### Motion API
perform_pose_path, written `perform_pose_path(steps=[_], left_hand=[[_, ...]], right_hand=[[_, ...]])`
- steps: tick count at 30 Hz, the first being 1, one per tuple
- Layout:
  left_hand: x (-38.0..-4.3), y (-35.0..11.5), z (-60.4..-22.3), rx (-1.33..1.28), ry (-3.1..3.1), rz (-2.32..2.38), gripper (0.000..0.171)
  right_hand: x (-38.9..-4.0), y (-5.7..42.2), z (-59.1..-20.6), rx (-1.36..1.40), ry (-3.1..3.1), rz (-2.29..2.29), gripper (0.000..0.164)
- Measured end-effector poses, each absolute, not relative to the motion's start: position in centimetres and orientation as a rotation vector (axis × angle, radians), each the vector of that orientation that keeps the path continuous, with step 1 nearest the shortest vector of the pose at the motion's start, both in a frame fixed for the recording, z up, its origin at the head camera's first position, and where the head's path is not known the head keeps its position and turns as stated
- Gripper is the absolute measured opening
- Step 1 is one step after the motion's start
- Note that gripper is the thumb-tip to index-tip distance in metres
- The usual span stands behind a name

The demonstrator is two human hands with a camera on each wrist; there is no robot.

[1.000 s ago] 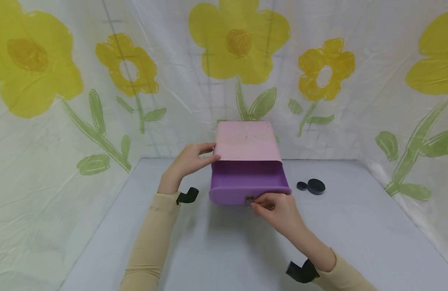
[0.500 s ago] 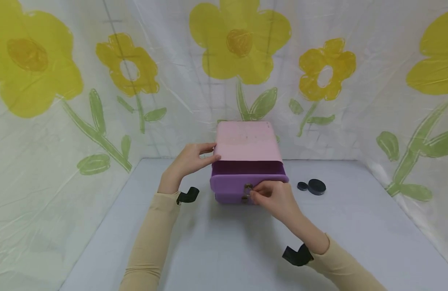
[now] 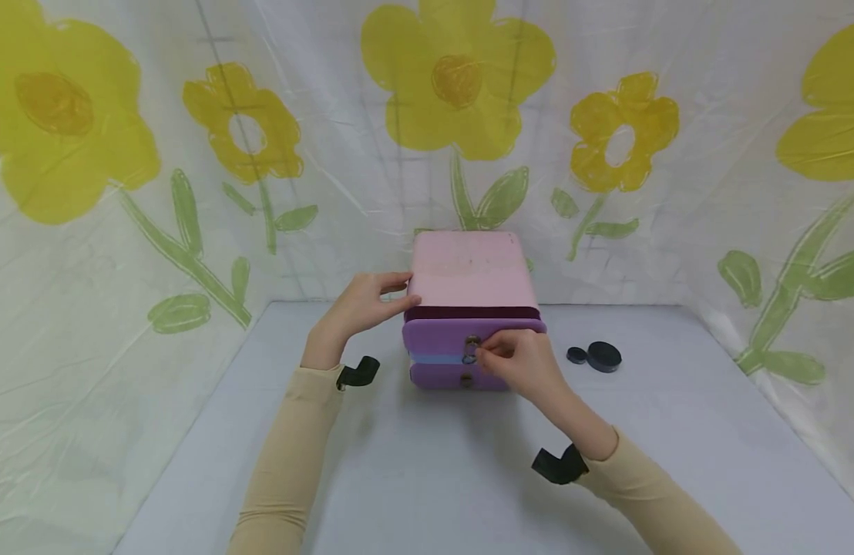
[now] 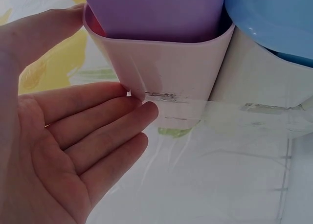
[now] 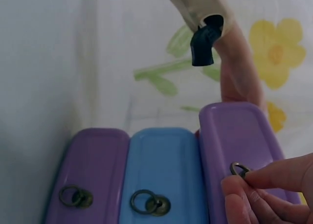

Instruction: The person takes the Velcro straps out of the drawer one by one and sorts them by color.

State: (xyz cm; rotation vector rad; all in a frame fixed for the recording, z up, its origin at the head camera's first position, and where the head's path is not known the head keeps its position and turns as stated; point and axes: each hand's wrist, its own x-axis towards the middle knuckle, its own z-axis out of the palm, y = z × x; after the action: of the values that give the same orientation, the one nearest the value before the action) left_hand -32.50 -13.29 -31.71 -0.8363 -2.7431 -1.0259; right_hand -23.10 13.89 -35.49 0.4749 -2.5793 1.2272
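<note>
A small chest of drawers with a pink top (image 3: 472, 266) stands on the table near the back sheet. Its top purple drawer (image 3: 432, 337) sticks out slightly, leaving a narrow dark gap beneath the pink top. Thumb and forefinger of my right hand (image 3: 524, 361) pinch the metal ring pull (image 5: 238, 168) on that drawer. My left hand (image 3: 363, 304) rests against the chest's left side with nearly straight fingers; the thumb touches near its front edge. Below are a blue drawer (image 5: 164, 168) and a lower purple drawer (image 5: 95, 165), both pushed in, each with a ring pull.
Two black round discs, one small (image 3: 576, 355) and one larger (image 3: 603, 356), lie on the white table (image 3: 413, 478) right of the chest. A flower-printed sheet (image 3: 344, 154) hangs behind and at the sides. Dark mounts (image 3: 560, 465) sit on both wrists.
The top drawer has slid from well out to nearly in, with my right hand moving forward on its ring pull. The lower drawer fronts have come into view. My left hand stays in place.
</note>
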Motion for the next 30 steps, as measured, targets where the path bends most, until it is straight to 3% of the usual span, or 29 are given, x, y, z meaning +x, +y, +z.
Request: perform_pose_path(steps=[30], left_hand=[[-32.5,-13.4,-31.8,-0.844,-2.736,-1.084,0.063]], right_hand=[[-25.6,13.8,-35.3,0.456,-2.611,1.229,0.012]])
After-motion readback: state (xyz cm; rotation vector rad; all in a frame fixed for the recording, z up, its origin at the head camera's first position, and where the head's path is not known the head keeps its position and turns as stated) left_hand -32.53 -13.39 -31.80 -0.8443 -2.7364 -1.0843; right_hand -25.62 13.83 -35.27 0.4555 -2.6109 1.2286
